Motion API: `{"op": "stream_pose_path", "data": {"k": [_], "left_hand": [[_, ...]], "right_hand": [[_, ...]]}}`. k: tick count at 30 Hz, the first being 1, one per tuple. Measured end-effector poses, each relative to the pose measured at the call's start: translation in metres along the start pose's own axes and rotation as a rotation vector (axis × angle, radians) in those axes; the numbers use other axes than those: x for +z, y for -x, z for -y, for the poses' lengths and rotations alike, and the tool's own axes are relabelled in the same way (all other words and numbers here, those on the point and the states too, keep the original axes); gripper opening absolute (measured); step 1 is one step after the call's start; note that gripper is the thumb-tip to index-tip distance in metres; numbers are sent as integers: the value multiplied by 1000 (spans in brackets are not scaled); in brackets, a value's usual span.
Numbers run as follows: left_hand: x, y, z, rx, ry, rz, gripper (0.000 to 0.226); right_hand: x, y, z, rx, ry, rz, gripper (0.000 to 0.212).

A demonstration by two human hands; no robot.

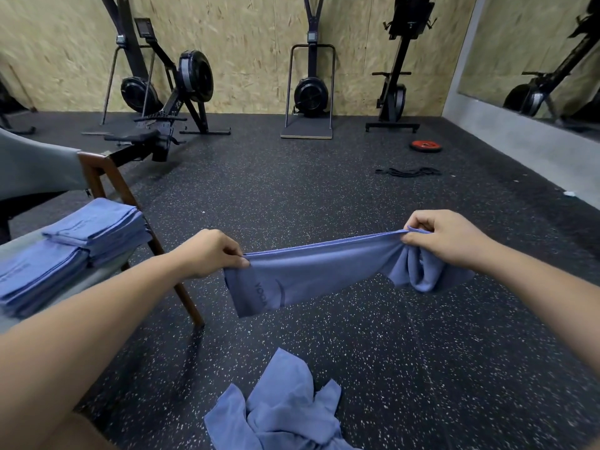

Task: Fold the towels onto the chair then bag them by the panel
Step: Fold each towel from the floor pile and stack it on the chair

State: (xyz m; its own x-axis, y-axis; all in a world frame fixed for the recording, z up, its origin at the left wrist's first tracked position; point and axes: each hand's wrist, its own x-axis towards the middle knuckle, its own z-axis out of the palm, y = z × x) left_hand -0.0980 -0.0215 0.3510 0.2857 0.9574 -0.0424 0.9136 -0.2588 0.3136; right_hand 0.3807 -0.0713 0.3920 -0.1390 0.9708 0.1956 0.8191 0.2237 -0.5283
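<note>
Left hand [211, 254], right hand [444, 237] pinch towel [324, 271].

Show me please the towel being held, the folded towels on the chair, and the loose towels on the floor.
held towel [324, 267]: head view, the stretched middle of the cloth.
folded towels [97, 222]: head view, top of the far stack.
loose towels [282, 407]: head view, centre of the crumpled heap.

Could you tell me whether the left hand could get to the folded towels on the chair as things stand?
Probably yes: the folded towels lie just left of the left hand with nothing between, though its grip now holds the stretched towel.
</note>
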Motion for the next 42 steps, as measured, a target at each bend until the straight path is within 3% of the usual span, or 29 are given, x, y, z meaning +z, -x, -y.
{"op": "stream_pose_path", "data": {"k": [8, 16, 20, 26, 35, 42], "left_hand": [[-7, 6, 1, -26, 128, -9, 4], [-13, 9, -2, -4, 52, -96, 35], [-15, 10, 0, -3, 81, -139, 35], [-12, 11, -6, -78, 334, -205, 29], [-13, 14, -23, -152, 391, -168, 12], [-12, 17, -42, -206, 329, -47, 12]], "right_hand": [[0, -2, -16, 48, 45, 36, 12], [3, -5, -26, 80, 79, 31, 14], [4, -4, -27, 89, 71, 41, 14], [4, -3, -26, 101, 44, 31, 16], [13, 1, -14, 118, -16, -50, 13], [31, 7, 21, 104, -160, 14, 8]]}}
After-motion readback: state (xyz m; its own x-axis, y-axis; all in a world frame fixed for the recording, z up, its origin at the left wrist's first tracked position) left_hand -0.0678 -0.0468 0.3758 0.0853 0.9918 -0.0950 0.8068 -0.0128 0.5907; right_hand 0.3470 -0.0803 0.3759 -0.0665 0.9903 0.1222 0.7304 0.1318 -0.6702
